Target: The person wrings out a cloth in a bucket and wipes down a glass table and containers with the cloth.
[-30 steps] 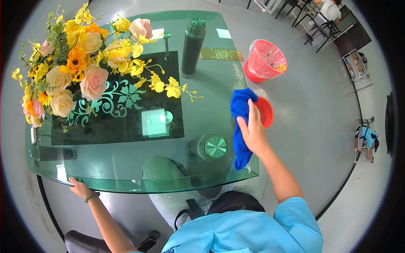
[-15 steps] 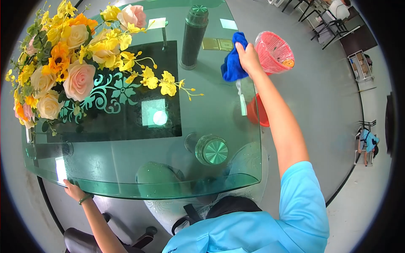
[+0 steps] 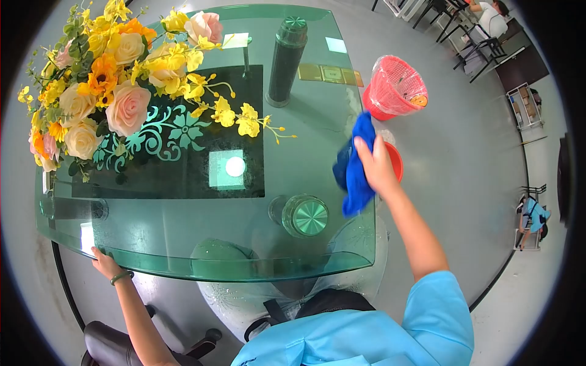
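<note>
A bunched blue cloth [image 3: 356, 174] is gripped in my right hand [image 3: 379, 163] at the right side of the glass table [image 3: 305, 137]. The cloth hangs over the glass near that edge; whether all of it touches the surface I cannot tell. Wet-looking streaks show on the glass above the cloth. At the front left edge, my left hand [image 3: 107, 263] holds the table rim, its fingers partly hidden around the glass. A green bracelet [image 3: 122, 277] circles the left wrist.
A flower arrangement [image 3: 79, 110] fills the table's left side. Green-capped glass legs [image 3: 310, 217] show at the front and back. Beyond the right edge stand a pink waste basket [image 3: 395, 88] with a plastic liner and a red bucket [image 3: 395, 161]. A dark office chair [image 3: 113, 344] is at lower left.
My right hand has moved the blue cloth from the far right edge down toward me along the right side. My left hand stays at the front left rim. The view has shifted slightly.
</note>
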`<state>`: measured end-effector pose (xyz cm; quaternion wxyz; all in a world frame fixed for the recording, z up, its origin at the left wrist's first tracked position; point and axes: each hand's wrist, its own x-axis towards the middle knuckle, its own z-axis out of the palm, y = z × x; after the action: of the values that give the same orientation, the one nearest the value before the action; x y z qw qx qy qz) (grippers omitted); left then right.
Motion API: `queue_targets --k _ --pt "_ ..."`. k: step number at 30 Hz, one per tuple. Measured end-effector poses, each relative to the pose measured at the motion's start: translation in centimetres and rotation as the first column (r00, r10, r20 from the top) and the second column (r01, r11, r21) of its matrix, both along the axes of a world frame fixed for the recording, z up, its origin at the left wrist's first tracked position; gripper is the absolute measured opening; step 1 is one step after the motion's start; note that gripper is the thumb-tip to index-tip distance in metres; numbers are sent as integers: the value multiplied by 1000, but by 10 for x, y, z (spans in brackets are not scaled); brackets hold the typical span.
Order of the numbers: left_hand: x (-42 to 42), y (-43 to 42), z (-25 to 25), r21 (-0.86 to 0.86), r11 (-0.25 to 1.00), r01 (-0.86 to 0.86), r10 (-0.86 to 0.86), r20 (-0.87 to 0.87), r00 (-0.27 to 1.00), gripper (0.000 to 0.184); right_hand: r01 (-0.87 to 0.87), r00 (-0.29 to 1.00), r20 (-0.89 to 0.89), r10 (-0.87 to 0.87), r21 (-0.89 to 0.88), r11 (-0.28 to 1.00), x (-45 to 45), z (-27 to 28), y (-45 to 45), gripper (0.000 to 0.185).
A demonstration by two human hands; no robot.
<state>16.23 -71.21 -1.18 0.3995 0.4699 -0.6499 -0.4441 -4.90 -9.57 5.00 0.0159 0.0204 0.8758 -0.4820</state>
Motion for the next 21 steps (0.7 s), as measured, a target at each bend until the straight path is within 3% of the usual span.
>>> queue_targets --k 1,4,7,10,13,17,19,21 --pt "1 0 0 5 1000 10 -10 -19 1000 38 44 999 -23 -42 90 995 22 -10 5 37" --pt "1 1 -1 54 998 29 -26 -53 998 38 11 988 -153 -10 8 1000 84 -9 0 41" --pt "5 -3 -3 24 999 23 -23 7 1000 40 18 1000 16 -16 -128 992 115 7 -7 50" --pt "4 3 3 41 999 -8 6 66 998 41 40 999 -23 -44 -126 991 105 7 -11 48" --pt "6 5 6 101 995 4 -8 39 999 42 53 991 -123 -54 -12 999 57 -6 -6 46" --pt "9 -2 1 102 995 17 -19 10 1000 43 92 990 -117 -83 73 993 -33 -3 -10 47" --pt "9 3 5 145 989 11 -8 -21 1000 41 82 937 -346 -55 66 994 -77 -11 -12 52" --pt "9 5 6 120 993 -12 9 21 1000 41 139 959 -271 -86 182 973 -119 -23 -3 59"
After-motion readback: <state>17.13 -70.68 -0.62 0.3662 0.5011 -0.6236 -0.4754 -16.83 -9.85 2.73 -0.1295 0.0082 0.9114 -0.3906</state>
